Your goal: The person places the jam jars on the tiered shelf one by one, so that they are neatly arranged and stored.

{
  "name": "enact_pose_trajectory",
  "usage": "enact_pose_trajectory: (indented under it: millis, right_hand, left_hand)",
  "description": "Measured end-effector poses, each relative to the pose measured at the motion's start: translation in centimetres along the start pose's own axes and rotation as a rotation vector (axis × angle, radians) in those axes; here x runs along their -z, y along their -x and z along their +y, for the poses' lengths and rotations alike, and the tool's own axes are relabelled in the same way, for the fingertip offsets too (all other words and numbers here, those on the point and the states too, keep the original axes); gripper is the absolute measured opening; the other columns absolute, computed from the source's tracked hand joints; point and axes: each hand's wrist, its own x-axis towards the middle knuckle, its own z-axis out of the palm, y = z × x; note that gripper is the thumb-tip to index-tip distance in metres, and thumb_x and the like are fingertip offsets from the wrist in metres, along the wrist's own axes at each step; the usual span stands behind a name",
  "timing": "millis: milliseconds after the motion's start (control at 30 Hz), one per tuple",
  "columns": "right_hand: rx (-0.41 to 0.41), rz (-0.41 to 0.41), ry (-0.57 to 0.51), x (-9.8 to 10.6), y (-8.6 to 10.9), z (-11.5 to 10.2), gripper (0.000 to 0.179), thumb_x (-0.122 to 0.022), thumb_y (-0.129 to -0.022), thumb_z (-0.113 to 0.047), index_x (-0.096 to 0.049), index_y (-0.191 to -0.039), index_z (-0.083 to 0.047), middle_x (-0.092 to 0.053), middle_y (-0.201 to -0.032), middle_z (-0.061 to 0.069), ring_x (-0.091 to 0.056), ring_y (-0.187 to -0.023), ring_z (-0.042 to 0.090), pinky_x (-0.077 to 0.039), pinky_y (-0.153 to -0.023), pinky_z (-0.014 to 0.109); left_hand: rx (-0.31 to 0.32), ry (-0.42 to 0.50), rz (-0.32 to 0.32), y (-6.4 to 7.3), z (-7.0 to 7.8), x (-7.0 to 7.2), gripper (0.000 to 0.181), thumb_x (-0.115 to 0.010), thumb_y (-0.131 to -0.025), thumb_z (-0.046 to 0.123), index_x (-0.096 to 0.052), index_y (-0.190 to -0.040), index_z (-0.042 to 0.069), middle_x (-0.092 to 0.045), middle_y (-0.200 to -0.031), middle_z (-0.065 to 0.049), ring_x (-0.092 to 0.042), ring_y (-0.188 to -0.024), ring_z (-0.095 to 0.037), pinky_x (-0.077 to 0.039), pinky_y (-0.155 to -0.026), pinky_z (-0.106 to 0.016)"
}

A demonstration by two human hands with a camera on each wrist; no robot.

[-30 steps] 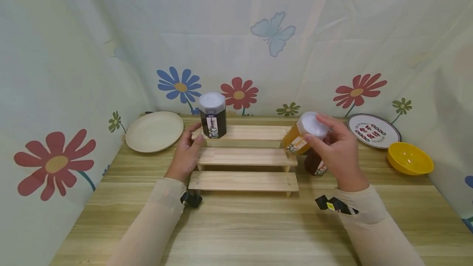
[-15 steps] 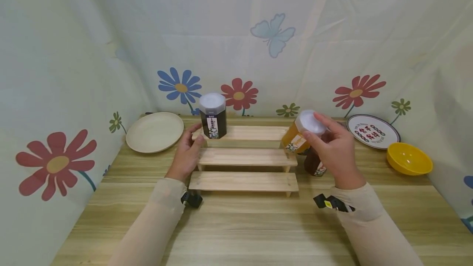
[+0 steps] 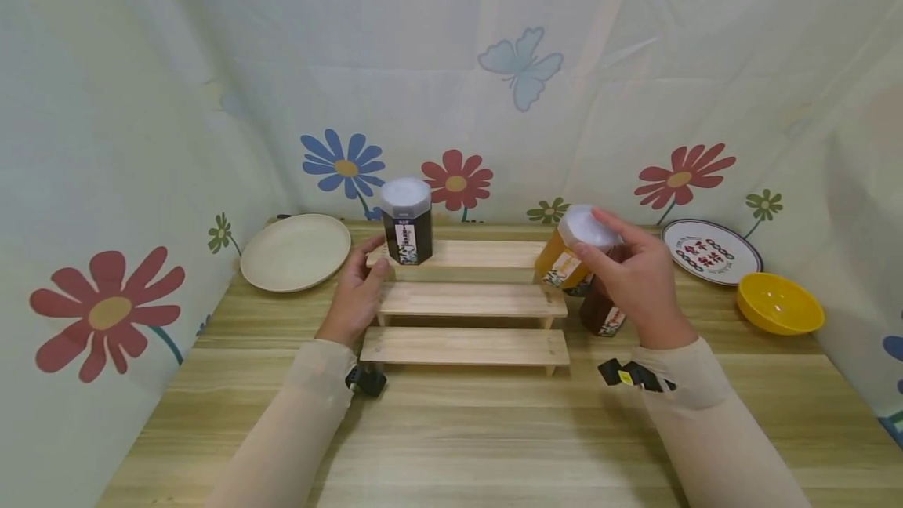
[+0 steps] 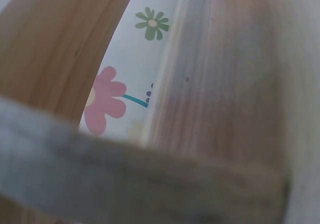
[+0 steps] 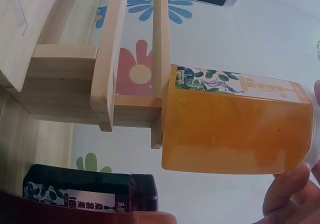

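Observation:
My right hand (image 3: 638,281) holds a jar of orange-yellow contents (image 3: 564,261) by its white lid, tilted, over the right end of the stepped wooden rack (image 3: 466,300). In the right wrist view that jar's base (image 5: 170,124) overlaps the end of the top shelf. At the rack's left end my left hand (image 3: 358,288) grips the side of the top shelf, thumb in front. Beside its fingers a dark jar with a white lid (image 3: 407,230) stands upright on that shelf. The left wrist view shows wooden boards (image 4: 220,84) close up and no hand.
A dark brown jar (image 3: 600,313) stands on the table right of the rack, partly behind my right hand; another dark labelled jar (image 5: 80,194) shows low in the right wrist view. A cream plate (image 3: 295,253) lies left; a patterned plate (image 3: 712,251) and yellow bowl (image 3: 781,304) are right.
My right hand has moved slightly left with the orange-yellow jar, which sits a little closer to upright. The left hand and the dark jar on the shelf stay in place.

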Motion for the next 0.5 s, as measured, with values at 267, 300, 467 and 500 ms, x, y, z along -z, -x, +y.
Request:
enact_pose_trajectory:
  millis: [267, 300, 467, 500]
  right_hand:
    - [0.027, -0.023, 0.036, -0.2, -1.2, 0.0, 0.054, -0.083, -0.094, -0.027, -0.066, -0.145, -0.018, -0.069, -0.132, 0.017, -0.056, -0.071, 0.014, -0.050, -0.063, 0.016]
    - [0.027, -0.026, 0.039, -0.2, -1.4, 0.0, 0.054, -0.083, -0.094, -0.026, -0.066, -0.145, -0.017, -0.069, -0.132, 0.017, -0.056, -0.071, 0.014, -0.051, -0.064, 0.016]
    - [0.025, -0.049, 0.007, -0.3, -2.0, -0.1, 0.054, -0.082, -0.095, -0.023, -0.066, -0.145, -0.012, -0.067, -0.135, 0.018, -0.061, -0.077, 0.009, -0.053, -0.070, 0.013]
    - [0.025, -0.059, -0.003, -0.3, -2.1, -0.2, 0.053, -0.081, -0.095, -0.023, -0.065, -0.145, -0.012, -0.066, -0.137, 0.018, -0.062, -0.079, 0.008, -0.054, -0.072, 0.013]
  left_hand:
    - [0.003, 0.001, 0.006, 0.0, 0.0, -0.1, 0.050, -0.050, -0.113, 0.031, -0.042, -0.161, 0.019, -0.056, -0.117, -0.017, -0.050, -0.089, -0.020, -0.043, -0.074, -0.029]
    - [0.003, 0.000, 0.005, 0.0, 0.0, -0.1, 0.050, -0.050, -0.114, 0.031, -0.042, -0.161, 0.018, -0.055, -0.116, -0.017, -0.050, -0.089, -0.019, -0.043, -0.074, -0.029]
    - [-0.006, 0.006, -0.003, -0.1, -0.1, 0.0, 0.051, -0.049, -0.114, 0.031, -0.041, -0.162, 0.017, -0.056, -0.119, -0.019, -0.052, -0.092, -0.025, -0.044, -0.075, -0.029]
    - [-0.010, 0.008, -0.005, -0.1, -0.2, 0.0, 0.051, -0.049, -0.114, 0.031, -0.041, -0.162, 0.016, -0.056, -0.121, -0.019, -0.053, -0.094, -0.027, -0.045, -0.075, -0.029]
